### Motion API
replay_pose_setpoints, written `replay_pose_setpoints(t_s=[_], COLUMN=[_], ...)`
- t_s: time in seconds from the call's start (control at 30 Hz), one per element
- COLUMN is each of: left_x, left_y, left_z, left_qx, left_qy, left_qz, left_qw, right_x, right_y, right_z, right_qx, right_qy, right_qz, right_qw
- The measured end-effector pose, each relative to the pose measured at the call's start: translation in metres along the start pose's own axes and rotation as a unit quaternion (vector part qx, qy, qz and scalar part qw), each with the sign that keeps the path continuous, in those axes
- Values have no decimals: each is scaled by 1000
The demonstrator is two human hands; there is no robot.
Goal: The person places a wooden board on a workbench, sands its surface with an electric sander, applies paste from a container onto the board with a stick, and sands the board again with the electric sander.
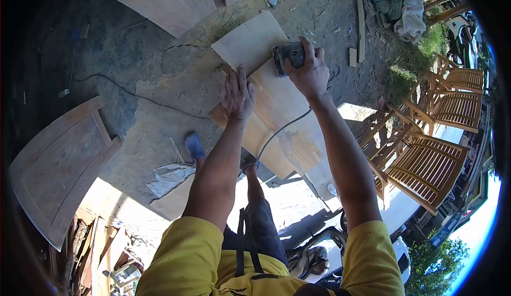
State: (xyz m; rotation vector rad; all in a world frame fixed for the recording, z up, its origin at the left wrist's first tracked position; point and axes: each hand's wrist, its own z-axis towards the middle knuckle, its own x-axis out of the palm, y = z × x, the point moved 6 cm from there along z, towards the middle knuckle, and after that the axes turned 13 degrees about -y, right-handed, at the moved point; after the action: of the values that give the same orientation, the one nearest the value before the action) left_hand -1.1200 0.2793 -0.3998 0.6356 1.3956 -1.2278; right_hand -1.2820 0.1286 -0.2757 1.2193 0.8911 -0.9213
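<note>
My right hand (310, 75) is wrapped round a dark palm sander (284, 61), which rests near the far right edge of a wooden panel (277, 96). A grey cord (271, 138) runs across the panel toward my legs. With fingers stretched out, my left hand (237, 95) lies at the panel's left edge, just left of the sander. The panel shows lighter and browner patches of wood. Beyond both hands is the panel's pale far section (253, 36). The sander's underside is hidden.
A framed wooden door panel (66, 165) stands at left, and a large board (159, 1) lies at the far left. Slatted wooden chairs (426, 165) line the right side. Scrap wood (93, 253) is piled at lower left. A cable (154, 102) crosses the dusty ground.
</note>
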Motion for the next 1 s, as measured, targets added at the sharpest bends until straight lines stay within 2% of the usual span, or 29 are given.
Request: replay_pose_setpoints(t_s=[0.07, 0.2, 0.3, 0.4, 0.47, 0.5, 0.57, 0.67, 0.73, 0.8, 0.93, 1.0], left_x=[-3, 0, 0, 0, -1, -1, 4, 4, 4, -2, 4, 7], left_y=[0, 4, 4, 3, 2, 1, 2, 4, -1, -1, -8, -15], left_z=[0, -1, -1, 0, 1, 1, -2, 1, 2, 1, 3, 4], left_qx=[-2, -26, -40, -28, -25, -23, -7, 10, 28, 3, -17, 30], left_qy=[-21, -30, -28, -24, -32, -23, -15, -13, -8, -39, -16, -88], left_qz=[-17, -24, -26, -19, -10, -4, -16, -5, 5, 19, 50, 48], left_qw=[1000, 999, 998, 999, 999, 999, 1000, 1000, 1000, 999, 998, 995], right_x=[13, 11, -6, -18, -17, -13, -7, 0, -3, -16, -63, -80], right_y=[36, 42, -1, -30, -35, -22, 10, 25, 3, -34, -112, -152], right_z=[-5, -41, -83, -109, -120, -116, -104, -99, -115, -143, -206, -238], right_qx=[-50, -106, -65, 0, 108, 110, 137, 121, 153, 202, 312, 381], right_qy=[19, 53, 51, -13, -63, -79, -50, -64, -80, -82, -107, -137], right_qz=[13, 52, 32, 32, 15, 32, 46, 100, 85, 72, 22, 24], right_qw=[998, 992, 996, 999, 992, 990, 988, 985, 981, 973, 944, 914])
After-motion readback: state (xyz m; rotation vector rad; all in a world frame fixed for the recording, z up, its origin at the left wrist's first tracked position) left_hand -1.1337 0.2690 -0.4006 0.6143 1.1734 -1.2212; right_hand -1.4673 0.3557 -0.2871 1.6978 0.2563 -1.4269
